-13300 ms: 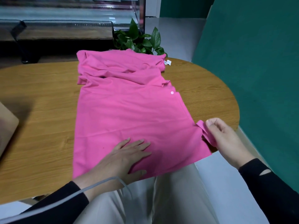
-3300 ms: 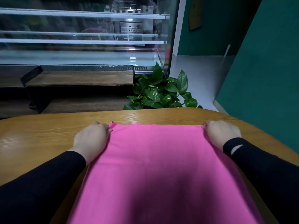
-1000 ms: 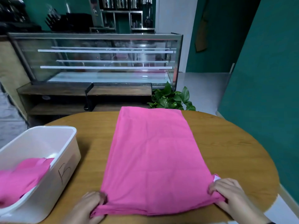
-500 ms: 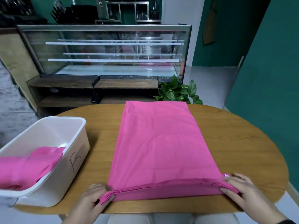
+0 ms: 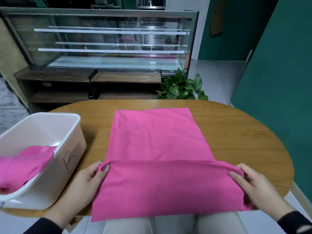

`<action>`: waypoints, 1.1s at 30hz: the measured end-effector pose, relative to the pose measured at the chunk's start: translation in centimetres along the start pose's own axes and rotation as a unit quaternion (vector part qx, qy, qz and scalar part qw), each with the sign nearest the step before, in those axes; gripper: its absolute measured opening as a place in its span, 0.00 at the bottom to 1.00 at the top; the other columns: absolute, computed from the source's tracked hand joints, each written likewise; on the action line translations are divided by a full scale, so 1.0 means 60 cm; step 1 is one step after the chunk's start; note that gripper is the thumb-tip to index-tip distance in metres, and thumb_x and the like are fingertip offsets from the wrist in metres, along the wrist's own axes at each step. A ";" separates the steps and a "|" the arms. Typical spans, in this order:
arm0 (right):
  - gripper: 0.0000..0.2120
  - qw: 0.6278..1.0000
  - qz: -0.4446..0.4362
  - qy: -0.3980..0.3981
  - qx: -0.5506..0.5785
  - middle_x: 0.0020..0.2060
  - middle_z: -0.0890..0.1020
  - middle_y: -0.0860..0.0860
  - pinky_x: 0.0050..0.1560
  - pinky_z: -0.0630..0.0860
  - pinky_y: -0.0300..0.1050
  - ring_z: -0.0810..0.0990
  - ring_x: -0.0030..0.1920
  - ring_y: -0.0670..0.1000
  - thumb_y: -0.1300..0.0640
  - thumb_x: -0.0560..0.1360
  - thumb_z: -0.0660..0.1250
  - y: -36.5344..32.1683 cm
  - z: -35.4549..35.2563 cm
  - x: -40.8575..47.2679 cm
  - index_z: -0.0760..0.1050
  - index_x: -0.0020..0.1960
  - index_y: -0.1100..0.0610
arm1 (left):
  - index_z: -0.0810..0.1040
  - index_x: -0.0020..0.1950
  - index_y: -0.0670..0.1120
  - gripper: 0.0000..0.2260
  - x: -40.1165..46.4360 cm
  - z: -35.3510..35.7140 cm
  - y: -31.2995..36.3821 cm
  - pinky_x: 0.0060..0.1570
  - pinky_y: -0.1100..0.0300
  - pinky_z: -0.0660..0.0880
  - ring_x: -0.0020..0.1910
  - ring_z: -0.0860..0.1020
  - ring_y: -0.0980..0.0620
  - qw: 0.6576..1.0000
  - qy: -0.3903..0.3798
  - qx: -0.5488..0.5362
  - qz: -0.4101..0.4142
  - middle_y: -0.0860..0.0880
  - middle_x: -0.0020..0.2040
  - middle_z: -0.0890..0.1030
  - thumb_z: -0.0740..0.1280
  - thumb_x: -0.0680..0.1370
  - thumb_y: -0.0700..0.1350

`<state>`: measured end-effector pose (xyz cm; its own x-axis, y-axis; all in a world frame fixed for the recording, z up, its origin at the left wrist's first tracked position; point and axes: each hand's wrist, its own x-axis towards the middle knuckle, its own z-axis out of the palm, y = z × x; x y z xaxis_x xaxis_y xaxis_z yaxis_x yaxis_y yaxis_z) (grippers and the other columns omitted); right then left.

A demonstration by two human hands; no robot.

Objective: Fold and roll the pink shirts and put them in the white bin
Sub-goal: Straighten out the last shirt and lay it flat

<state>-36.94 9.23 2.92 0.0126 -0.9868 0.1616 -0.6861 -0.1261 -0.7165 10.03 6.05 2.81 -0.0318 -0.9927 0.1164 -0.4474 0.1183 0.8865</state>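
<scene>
A pink shirt [image 5: 157, 142], already folded into a long rectangle, is laid lengthwise on the wooden table [image 5: 236, 132], its far edge near the middle of the tabletop; the near part is lifted off the surface into a raised crosswise fold, and the free end hangs over the near table edge toward the lap. The left end of that fold is pinched by the left hand [image 5: 84, 184] — thumb on top, fingers curled beneath the cloth; the right end is pinched likewise by the right hand [image 5: 253, 186], whose fingers are partly hidden under the fabric. Both wrists are covered by black sleeves.

The white bin [image 5: 72, 137] is set on the left part of the table, well apart from the folded shirt but near the left hand; a handwritten mark (it reads like a "B") is seen on its side wall. Another pink shirt [image 5: 22, 166] is draped loosely over the bin's near rim, part inside and part hanging out.

Beyond the table a green leafy plant [image 5: 182, 88] is seen, with a glass display case [image 5: 108, 41] on dark wooden shelving behind it; a teal wall is seen at the right
</scene>
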 end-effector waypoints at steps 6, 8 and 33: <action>0.06 0.998 0.032 0.003 0.049 0.28 0.73 0.48 0.33 0.66 0.40 0.72 0.31 0.45 0.52 0.77 0.70 -0.019 0.011 0.078 0.76 0.41 0.48 | 0.77 0.40 0.43 0.15 0.075 0.020 -0.012 0.33 0.64 0.68 0.34 0.76 0.53 0.997 0.062 0.044 -0.032 0.45 0.36 0.80 0.62 0.83 0.48; 0.07 0.997 0.039 0.003 0.062 0.28 0.71 0.46 0.31 0.65 0.40 0.70 0.30 0.44 0.50 0.76 0.70 -0.023 0.014 0.114 0.76 0.41 0.48 | 0.78 0.39 0.45 0.15 0.096 0.025 -0.014 0.34 0.63 0.69 0.34 0.77 0.56 0.994 0.078 0.048 -0.056 0.51 0.35 0.82 0.62 0.83 0.48; 0.25 0.991 0.062 -0.088 -0.079 0.37 0.81 0.42 0.41 0.72 0.39 0.80 0.39 0.43 0.20 0.70 0.51 -0.003 0.045 0.156 0.70 0.45 0.39 | 0.78 0.47 0.54 0.08 0.119 0.013 -0.053 0.41 0.66 0.72 0.37 0.78 0.59 0.993 -0.004 0.113 -0.039 0.50 0.39 0.82 0.60 0.81 0.52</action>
<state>-34.72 -0.25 2.72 0.0372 -0.9980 -0.0519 -0.7954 0.0019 -0.6060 10.51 -1.46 0.49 0.0045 -0.9989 0.0474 -0.6378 0.0336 0.7694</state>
